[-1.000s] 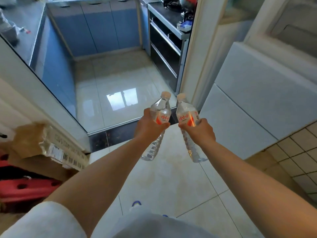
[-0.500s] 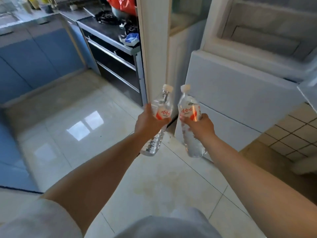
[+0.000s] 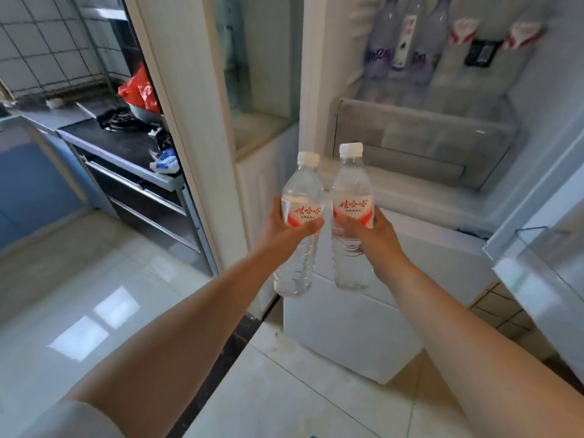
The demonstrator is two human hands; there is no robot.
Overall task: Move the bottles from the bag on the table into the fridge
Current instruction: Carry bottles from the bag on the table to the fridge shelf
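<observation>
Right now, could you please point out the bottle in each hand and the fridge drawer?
Left hand's bottle point(image 3: 304, 211): head view, on its label.
Right hand's bottle point(image 3: 354, 205): head view, on its label.
Fridge drawer point(image 3: 420, 143): head view, front wall.

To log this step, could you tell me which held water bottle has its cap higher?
The right hand's bottle; its white cap sits above that of the left hand's bottle.

Two clear plastic water bottles, white caps, red-and-white labels with red Chinese lettering — held upright side by side, nearly touching, in front of the open fridge point(image 3: 442, 197). Left water bottle point(image 3: 300, 222) tilted slightly, gripped round the label by the left hand point(image 3: 284, 229); right water bottle point(image 3: 352, 216) a little higher, gripped by the right hand point(image 3: 369, 235). Both full or nearly so. More bottles point(image 3: 407, 49) already inside the fridge, upright on an upper shelf — blurred.
</observation>
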